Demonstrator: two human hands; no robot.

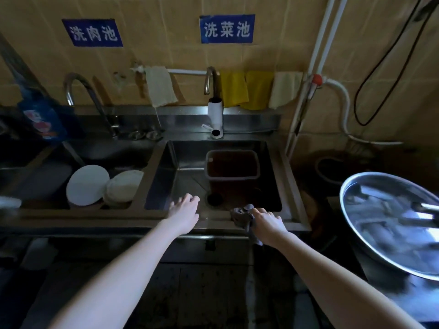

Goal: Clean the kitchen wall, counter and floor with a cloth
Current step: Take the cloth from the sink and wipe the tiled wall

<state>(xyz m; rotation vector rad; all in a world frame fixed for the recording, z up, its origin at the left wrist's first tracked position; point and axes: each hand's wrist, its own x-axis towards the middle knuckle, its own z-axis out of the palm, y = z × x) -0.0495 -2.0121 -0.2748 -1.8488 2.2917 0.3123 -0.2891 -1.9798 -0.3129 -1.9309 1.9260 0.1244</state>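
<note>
My right hand (267, 222) is closed on a dark grey cloth (242, 216), pressing it onto the front rim of the right steel sink (213, 225). Part of the cloth hangs down over the rim below my wrist. My left hand (185, 207) hovers over the same rim a little to the left, fingers spread and holding nothing. The tan tiled wall (166, 51) rises behind the sinks. The dark floor (202, 300) lies below the counter front.
A brown plastic tub (231, 166) stands in the right sink near the drain (215, 199). White plates (88, 185) fill the left sink. Two taps (211, 79) and several hanging cloths (234, 89) line the wall. A large steel basin (389, 224) sits at right.
</note>
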